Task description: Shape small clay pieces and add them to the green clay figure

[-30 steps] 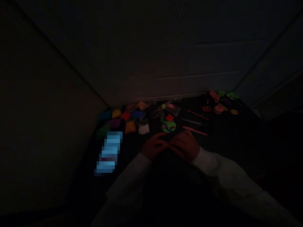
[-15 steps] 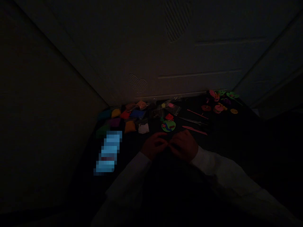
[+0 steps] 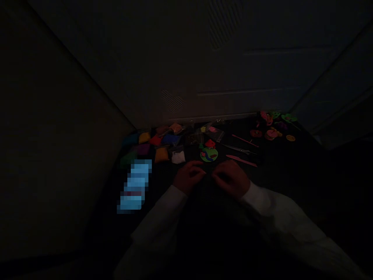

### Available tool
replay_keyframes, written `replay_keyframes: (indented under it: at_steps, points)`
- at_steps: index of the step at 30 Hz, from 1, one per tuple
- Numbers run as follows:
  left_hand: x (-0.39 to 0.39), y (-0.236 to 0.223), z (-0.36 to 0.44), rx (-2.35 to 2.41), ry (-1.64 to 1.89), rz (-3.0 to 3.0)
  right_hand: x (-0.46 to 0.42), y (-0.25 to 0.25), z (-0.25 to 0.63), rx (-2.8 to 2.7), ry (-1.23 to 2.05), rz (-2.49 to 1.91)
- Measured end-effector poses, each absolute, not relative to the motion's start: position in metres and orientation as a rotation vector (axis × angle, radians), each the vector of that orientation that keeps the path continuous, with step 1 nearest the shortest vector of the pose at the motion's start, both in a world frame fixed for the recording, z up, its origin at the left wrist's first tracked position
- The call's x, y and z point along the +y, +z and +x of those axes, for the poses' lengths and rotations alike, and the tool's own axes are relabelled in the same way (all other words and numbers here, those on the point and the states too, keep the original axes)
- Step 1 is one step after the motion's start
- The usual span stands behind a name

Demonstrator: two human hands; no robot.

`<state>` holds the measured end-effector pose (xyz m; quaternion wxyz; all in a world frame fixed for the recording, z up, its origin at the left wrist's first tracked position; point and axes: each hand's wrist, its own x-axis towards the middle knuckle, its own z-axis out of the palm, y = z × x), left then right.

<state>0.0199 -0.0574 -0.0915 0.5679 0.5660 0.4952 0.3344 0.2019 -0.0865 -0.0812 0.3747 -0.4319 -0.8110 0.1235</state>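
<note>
The scene is very dark. My left hand (image 3: 187, 177) is closed in a pinch over the dark table, with a tiny pale speck at its fingertips too small to name. To its right, a small gap away, my right hand (image 3: 233, 179) curls with thumb and fingers together; whatever lies between them is hidden. Just beyond both hands lies a round green clay piece (image 3: 209, 154) bearing a blue wavy strip and a brown bit, with a small red clay shape (image 3: 210, 144) at its far edge. A pink modelling knife (image 3: 241, 160) rests beyond my right hand.
Bags of coloured clay, among them an orange bag (image 3: 161, 154) and a white bag (image 3: 178, 156), line the back left. A blurred bright screen (image 3: 135, 186) lies left. Scissors (image 3: 237, 149) and a pink stick tool (image 3: 245, 140) sit right of centre, finished clay figures (image 3: 271, 134) farther right.
My hands, which met at the fingertips, have come apart, the right one moving a little to the right. The whole view has shifted slightly.
</note>
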Motion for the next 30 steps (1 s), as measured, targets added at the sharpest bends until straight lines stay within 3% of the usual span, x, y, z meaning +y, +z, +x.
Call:
replay_keyframes:
  at_steps: [11, 30]
  points:
    - [-0.056, -0.087, 0.020, 1.263, 0.838, 1.280, -0.075, -0.081, 0.227, -1.819, 0.453, -1.295]
    - [-0.056, -0.086, 0.020, 1.292, 0.859, 1.306, -0.066, -0.110, 0.221, -2.322, 0.354, -1.165]
